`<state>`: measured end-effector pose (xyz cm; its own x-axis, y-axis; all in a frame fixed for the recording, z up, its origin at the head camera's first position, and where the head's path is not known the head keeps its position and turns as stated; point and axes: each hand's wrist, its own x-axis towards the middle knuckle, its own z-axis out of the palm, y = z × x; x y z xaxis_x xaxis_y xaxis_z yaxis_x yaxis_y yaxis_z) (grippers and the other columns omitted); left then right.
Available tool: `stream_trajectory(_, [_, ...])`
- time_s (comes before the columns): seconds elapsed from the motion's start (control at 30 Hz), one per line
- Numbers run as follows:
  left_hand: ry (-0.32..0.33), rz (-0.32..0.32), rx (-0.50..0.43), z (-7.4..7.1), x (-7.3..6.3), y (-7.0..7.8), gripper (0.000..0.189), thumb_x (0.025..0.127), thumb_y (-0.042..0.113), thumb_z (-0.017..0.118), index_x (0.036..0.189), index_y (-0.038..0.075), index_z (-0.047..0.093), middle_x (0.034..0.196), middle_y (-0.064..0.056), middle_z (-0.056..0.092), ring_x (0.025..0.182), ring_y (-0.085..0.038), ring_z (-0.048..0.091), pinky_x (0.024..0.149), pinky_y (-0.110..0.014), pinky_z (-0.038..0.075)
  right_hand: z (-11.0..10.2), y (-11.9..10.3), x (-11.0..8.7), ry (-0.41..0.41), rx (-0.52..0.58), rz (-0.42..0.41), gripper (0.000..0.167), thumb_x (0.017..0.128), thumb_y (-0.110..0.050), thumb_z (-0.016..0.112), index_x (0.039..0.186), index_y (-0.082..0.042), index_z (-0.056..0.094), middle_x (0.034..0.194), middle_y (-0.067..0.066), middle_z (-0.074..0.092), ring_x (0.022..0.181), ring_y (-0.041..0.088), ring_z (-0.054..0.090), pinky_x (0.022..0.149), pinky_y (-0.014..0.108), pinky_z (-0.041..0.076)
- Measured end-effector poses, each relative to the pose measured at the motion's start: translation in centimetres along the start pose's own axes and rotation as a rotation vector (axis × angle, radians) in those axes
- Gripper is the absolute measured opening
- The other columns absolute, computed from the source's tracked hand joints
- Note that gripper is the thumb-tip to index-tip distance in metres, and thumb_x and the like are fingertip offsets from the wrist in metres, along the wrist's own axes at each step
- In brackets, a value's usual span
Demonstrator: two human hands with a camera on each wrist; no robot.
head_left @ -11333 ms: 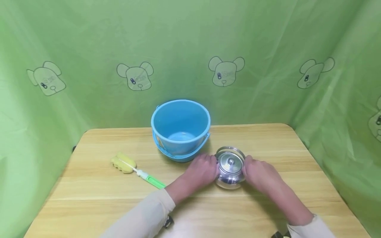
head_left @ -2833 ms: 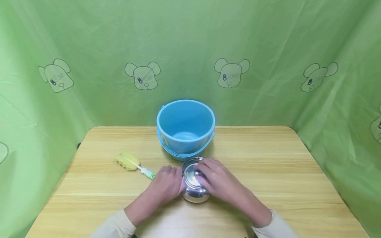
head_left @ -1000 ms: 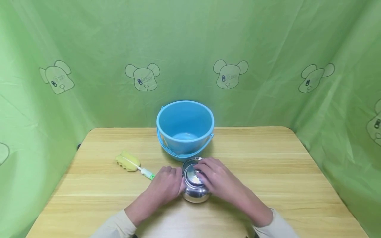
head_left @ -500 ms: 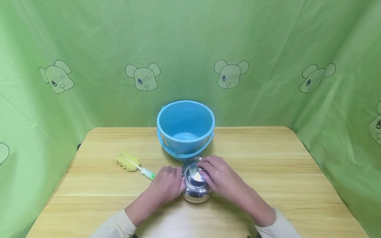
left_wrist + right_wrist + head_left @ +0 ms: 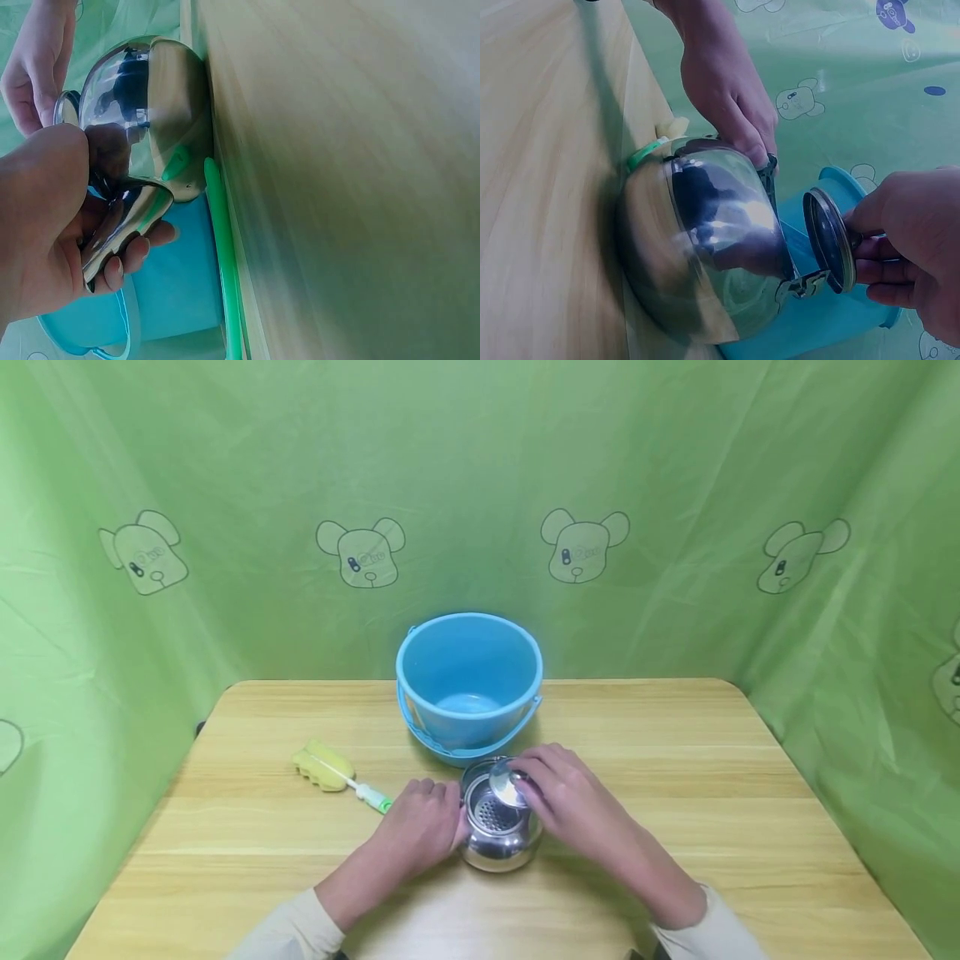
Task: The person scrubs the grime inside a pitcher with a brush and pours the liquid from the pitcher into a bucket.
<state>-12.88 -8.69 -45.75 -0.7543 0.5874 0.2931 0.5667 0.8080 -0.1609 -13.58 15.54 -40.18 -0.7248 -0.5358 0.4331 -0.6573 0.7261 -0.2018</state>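
A shiny steel teapot (image 5: 501,853) stands on the wooden table, its mouth uncovered and a perforated strainer (image 5: 495,816) showing inside. My left hand (image 5: 420,823) holds it on the left, fingers curled round the spout (image 5: 142,210) in the left wrist view. Between the fingers of my right hand (image 5: 573,793) is the small round lid (image 5: 505,783), pinched by its knob. In the right wrist view the lid (image 5: 826,238) is tilted and apart from the teapot's mouth.
Just behind the teapot stands a blue bucket (image 5: 468,714), its handle hanging at the front. To the left lies a sponge bottle brush (image 5: 324,767), its green handle partly hidden by my left hand. A green curtain (image 5: 465,460) surrounds the table (image 5: 675,810).
Earlier both hands held the teapot further right; it came left and nearer. My right hand has since lifted the lid up and right, uncovering the strainer. My left hand has stayed still lately.
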Motion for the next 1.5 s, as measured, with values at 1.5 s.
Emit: stream_trajectory(1.5, [0.026,-0.007,0.004,0.2,0.0,0.1,0.035,0.102,0.041,0.053,0.086,0.010,0.057,0.064,0.002,0.049,0.060,-0.014,0.040,0.060,-0.026,0.042,0.4,2.2,-0.9,0.036,-0.026,0.034,0.028,0.095,-0.016,0.073,0.119,-0.003,0.071,0.116,0.011,0.072,0.111,0.027,0.068,0.098,0.045,0.058])
